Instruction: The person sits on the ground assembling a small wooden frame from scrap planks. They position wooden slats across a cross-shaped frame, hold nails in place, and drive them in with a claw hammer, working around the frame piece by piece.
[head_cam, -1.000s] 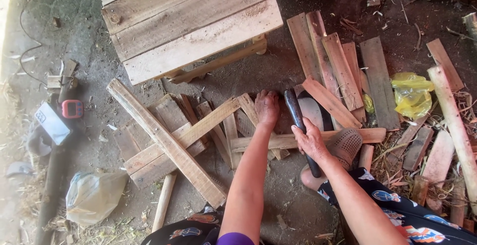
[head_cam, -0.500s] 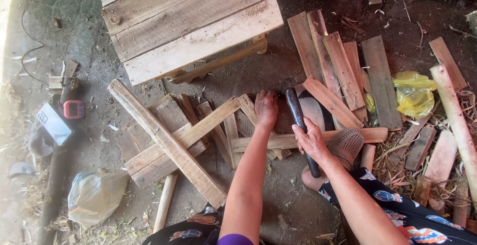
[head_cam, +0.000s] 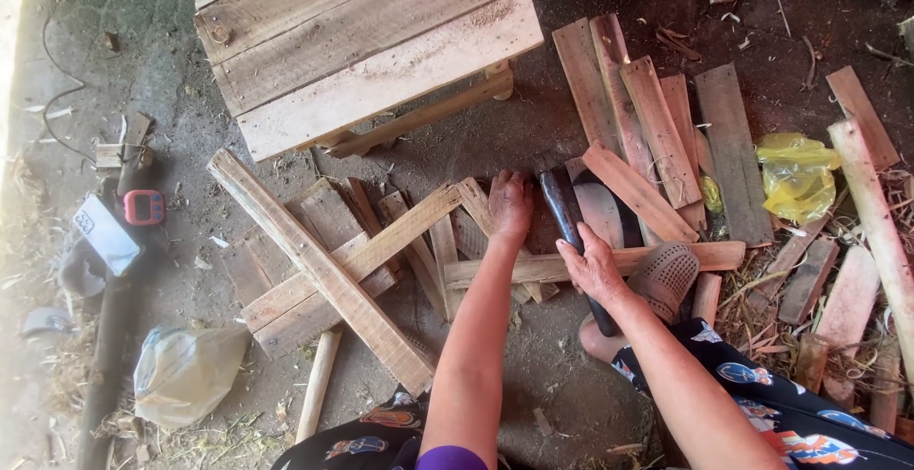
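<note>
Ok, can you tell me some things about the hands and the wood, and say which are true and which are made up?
1. The right hand holds a dark tool. True.
2. The left hand is lifted in the air. False: it presses on the wooden slats on the ground.
3. A yellow plastic bag lies among the boards on the right. True.
4. The wooden bench is painted blue. False: it is bare wood.

The location was an informal outdoor woodworking area: bare dirt floor (head_cam: 571,384), scattered wooden slats (head_cam: 657,127), and a rough plank bench (head_cam: 362,41).
</note>
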